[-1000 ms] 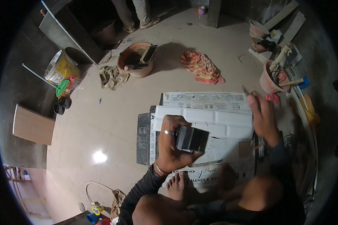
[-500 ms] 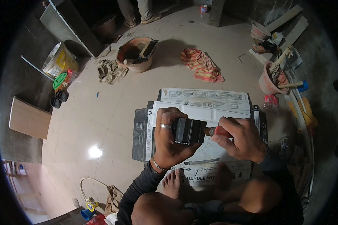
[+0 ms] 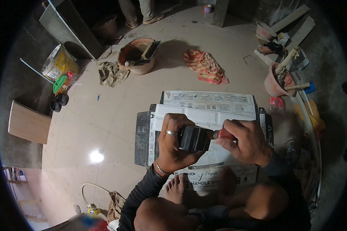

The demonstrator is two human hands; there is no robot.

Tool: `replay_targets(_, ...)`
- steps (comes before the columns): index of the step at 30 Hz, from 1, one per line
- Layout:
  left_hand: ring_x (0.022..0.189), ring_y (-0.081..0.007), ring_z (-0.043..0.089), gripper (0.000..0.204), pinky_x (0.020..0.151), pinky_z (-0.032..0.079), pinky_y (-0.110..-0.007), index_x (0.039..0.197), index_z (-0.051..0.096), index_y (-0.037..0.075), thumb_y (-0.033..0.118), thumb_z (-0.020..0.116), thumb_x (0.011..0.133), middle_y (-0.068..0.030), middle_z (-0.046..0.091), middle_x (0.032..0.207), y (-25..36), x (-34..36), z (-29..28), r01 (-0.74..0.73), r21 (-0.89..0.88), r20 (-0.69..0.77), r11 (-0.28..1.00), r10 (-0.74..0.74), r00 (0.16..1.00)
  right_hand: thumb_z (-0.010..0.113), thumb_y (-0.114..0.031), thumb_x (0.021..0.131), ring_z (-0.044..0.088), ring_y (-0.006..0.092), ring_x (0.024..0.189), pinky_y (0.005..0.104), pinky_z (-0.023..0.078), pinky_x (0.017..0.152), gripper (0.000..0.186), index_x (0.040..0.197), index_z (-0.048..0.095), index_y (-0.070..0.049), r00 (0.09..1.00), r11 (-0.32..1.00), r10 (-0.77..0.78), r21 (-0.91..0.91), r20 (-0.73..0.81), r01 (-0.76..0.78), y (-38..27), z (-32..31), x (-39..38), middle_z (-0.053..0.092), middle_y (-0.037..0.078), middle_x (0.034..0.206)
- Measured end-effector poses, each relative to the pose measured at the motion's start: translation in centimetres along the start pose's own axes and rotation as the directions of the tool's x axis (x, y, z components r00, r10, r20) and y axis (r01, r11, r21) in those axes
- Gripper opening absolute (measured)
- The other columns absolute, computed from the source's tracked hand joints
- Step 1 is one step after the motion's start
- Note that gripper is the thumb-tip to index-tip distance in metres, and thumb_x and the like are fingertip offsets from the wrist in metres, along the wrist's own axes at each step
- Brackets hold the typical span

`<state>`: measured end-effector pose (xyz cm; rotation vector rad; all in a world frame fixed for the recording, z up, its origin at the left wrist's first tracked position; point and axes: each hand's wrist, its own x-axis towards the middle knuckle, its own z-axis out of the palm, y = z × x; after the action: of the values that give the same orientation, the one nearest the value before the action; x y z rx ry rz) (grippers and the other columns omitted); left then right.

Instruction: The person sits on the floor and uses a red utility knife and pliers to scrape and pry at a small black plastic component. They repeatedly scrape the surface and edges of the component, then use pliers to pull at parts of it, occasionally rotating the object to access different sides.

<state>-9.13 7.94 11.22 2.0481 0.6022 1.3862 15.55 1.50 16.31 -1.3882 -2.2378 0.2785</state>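
Above flattened cardboard packaging (image 3: 216, 101) on the floor, my left hand (image 3: 172, 148) grips a black, ridged, box-shaped object (image 3: 194, 138), its fingers and thumb wrapped round the sides. My right hand (image 3: 249, 142) is closed on the red handle of a small tool (image 3: 226, 134). The tool's short, flat, brownish blade points left and meets the right end of the black object; whether it sits inside an opening there I cannot tell. A long white panel-like piece (image 3: 212, 116) lies on the cardboard just beyond my hands.
A mortar bucket (image 3: 142, 67) with a trowel across its rim stands at far left, beside a crumpled cloth (image 3: 111, 74). Ahead lies a striped cloth (image 3: 206, 66). To the right is another bucket (image 3: 274, 86) with tools. At the back, another person's feet (image 3: 152, 19) show.
The black object has tilted slightly in my left hand, its right end turning a little downward. The tool stays against that end. The whole view has shifted slightly.
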Motion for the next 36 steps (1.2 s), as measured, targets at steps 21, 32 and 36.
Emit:
replay_targets(21, 0.134, -0.0344, 0.061, 0.081, 0.12, 0.044, -0.046, 0.152, 0.049, -0.001, 0.025, 0.063, 0.077, -0.0207, 0.06, 0.148, -2.1, -1.4, 1.6, 0.612, -0.773, 0.603, -0.165, -0.491, 0.629, 0.1, -0.028, 0.075, 0.064, 0.0276, 0.106, 0.0378, 0.049, 0.098, 0.07, 0.131, 0.066, -0.003, 0.996, 0.873, 0.049, 0.488, -0.079, -0.004, 0.6, 3.0, 2.5, 0.065, 0.013, 0.116)
replay_targets(32, 0.105, -0.027, 0.073, 0.048, 0.1, 0.055, -0.045, 0.122, 0.069, 0.004, 0.047, 0.062, 0.102, -0.0127, 0.076, 0.115, -0.9, 0.0, 2.4, 0.505, -0.772, 0.602, -0.386, -0.698, 0.387, 0.077, -0.051, 0.097, 0.061, 0.0266, 0.083, 0.0377, 0.051, 0.075, 0.068, 0.137, 0.061, 0.001, 0.997, 0.953, 0.078, 0.294, -0.016, -0.069, -2.0, 1.9, 2.5, 0.061, 0.016, 0.108)
replay_targets(36, 0.102, -0.0257, 0.073, 0.045, 0.098, 0.056, -0.046, 0.12, 0.068, 0.005, 0.046, 0.061, 0.104, -0.0116, 0.076, 0.11, -0.8, 0.2, 2.5, 0.44, -0.851, 0.462, -0.288, -0.809, 0.364, 0.054, -0.048, 0.109, 0.059, 0.0261, 0.078, 0.0386, 0.049, 0.074, 0.063, 0.149, 0.053, 0.001, 0.959, 0.891, 0.239, 0.358, 0.152, -0.279, -2.8, -0.1, 1.6, 0.059, 0.014, 0.092)
